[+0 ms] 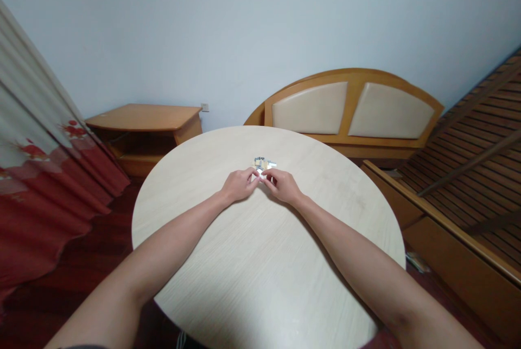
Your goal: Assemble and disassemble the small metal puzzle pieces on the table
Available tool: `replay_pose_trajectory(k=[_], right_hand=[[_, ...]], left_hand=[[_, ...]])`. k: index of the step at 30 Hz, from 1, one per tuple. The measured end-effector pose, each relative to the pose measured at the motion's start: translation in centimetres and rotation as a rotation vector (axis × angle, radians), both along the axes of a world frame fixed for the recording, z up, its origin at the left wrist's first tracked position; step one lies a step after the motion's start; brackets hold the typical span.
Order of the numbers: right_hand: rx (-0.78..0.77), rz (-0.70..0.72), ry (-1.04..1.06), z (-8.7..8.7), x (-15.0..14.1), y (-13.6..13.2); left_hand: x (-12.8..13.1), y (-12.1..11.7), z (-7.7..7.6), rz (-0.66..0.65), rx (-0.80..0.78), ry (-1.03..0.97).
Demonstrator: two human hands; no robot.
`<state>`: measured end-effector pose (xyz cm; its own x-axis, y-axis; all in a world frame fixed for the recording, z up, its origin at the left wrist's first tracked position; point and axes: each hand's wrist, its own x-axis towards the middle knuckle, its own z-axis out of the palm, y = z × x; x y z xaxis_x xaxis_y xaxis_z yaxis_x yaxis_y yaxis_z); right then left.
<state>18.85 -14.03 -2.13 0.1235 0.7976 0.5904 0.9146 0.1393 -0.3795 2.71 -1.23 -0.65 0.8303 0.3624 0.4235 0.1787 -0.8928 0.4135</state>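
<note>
Both my hands meet over the round, pale wood-grain table [228, 262], fingertips almost touching. Between them is a small white piece [260, 175], too small for its kind to show clearly. My left hand [240, 184] pinches it from the left, thumb and forefinger closed. From the other side my right hand [280, 185] holds it in a similar pinch. Just beyond the fingertips lies a little cluster of small parts [264, 163] in white, grey and tan. The fingers partly hide its near side.
A wooden cabinet [142, 116] stands beyond the table at left, near a wall socket [204, 107]. A padded headboard [354, 105] leans at the back. Wooden slats [476, 137] and a bed rail [448, 240] are at right. A red-and-white curtain [44, 175] hangs at left.
</note>
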Motion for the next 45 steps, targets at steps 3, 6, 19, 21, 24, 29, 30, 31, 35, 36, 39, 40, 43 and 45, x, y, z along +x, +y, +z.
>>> replay_pose_trajectory(k=[3,6,19,21,24,29,30,31,35,36,39,40,43,45], right_hand=[[-0.020,0.002,0.004,0.13,-0.08,-0.08],[-0.031,0.006,0.009,0.18,-0.10,-0.12],[-0.036,-0.014,-0.002,-0.30,0.21,0.12],[-0.040,-0.007,0.001,-0.25,0.17,0.07],[-0.044,0.003,0.006,-0.17,0.10,-0.01],[-0.033,0.015,0.006,-0.13,0.05,-0.05],[-0.031,0.015,0.004,-0.15,0.07,-0.04],[-0.027,0.015,0.004,-0.19,0.09,-0.02],[-0.015,0.009,0.014,-0.45,0.29,0.14],[-0.016,0.007,0.016,-0.52,0.35,0.18],[-0.021,-0.001,0.013,-0.67,0.50,0.30],[-0.023,-0.002,0.011,-0.69,0.53,0.32],[-0.035,-0.002,0.005,-0.70,0.56,0.36],[-0.048,-0.005,0.000,-0.66,0.54,0.35]], left_hand=[[0.04,0.06,-0.12,0.000,0.011,-0.008],[0.06,0.08,-0.19,-0.002,0.012,-0.012],[0.25,0.24,-0.59,-0.035,-0.009,-0.038],[0.25,0.26,-0.61,-0.037,-0.003,-0.043],[0.22,0.21,-0.54,-0.033,0.005,-0.037],[0.24,0.13,-0.40,-0.002,0.021,-0.039],[0.24,0.12,-0.38,0.011,0.024,-0.041],[0.25,0.10,-0.37,0.023,0.026,-0.040],[0.26,0.02,-0.30,0.036,0.024,-0.026],[0.26,0.00,-0.29,0.035,0.023,-0.023],[0.24,-0.07,-0.28,0.034,0.018,-0.023],[0.23,-0.09,-0.29,0.034,0.017,-0.026],[0.22,-0.11,-0.32,0.029,0.015,-0.036],[0.22,-0.12,-0.32,0.023,0.015,-0.039]])
